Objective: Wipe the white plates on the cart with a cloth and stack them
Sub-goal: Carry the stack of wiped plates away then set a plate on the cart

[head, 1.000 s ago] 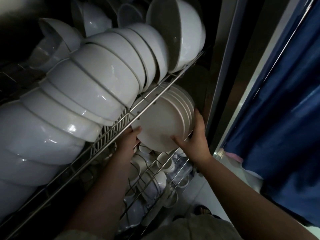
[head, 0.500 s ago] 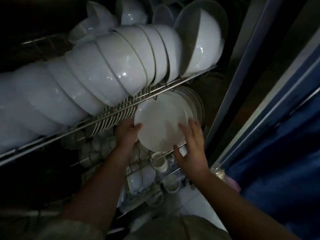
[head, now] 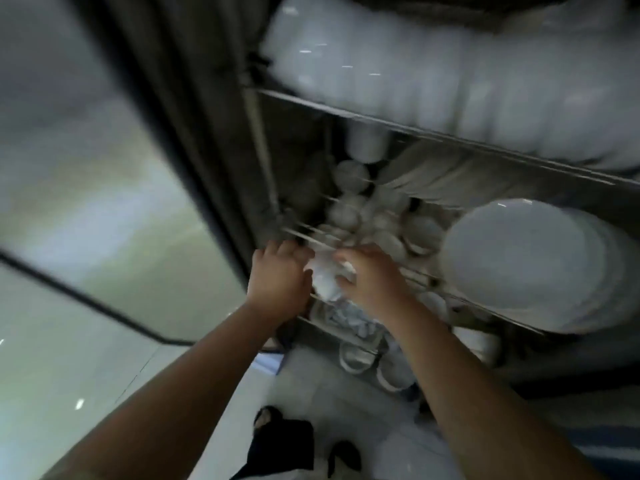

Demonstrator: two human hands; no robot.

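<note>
Gripping a crumpled white cloth between them, the left hand and right hand curl round it, though blurred. The white plates stand on edge in the wire rack just right, faces leftward.

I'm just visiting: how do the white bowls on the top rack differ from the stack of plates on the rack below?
The bowls are deep and rounded, nested in a long row on the upper rack; the plates are flat discs packed face to face on the lower rack, at right. Both are white, and neither is touched: the left hand and right hand hold a crumpled white cloth.
</note>
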